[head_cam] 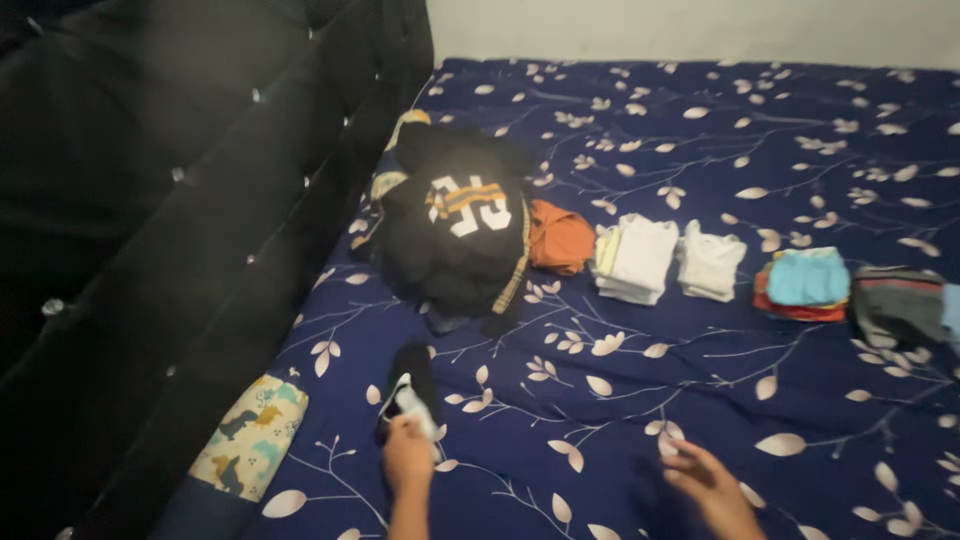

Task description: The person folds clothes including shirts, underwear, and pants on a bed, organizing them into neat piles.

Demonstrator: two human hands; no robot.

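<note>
Here, I see left hand [408, 455] pinching near end of small black sock with white patch [413, 392]; sock's long axis runs straight away from grip. Right hand [706, 482] open, empty, well apart on navy leaf-print bedsheet [700, 370].

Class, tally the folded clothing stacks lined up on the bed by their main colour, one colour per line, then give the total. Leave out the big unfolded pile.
Orange: 1, the orange stack
White: 2, the left white stack and the right white stack
Blue on red: 1, the blue-topped stack
Dark grey: 1, the grey stack
Total: 5
</note>
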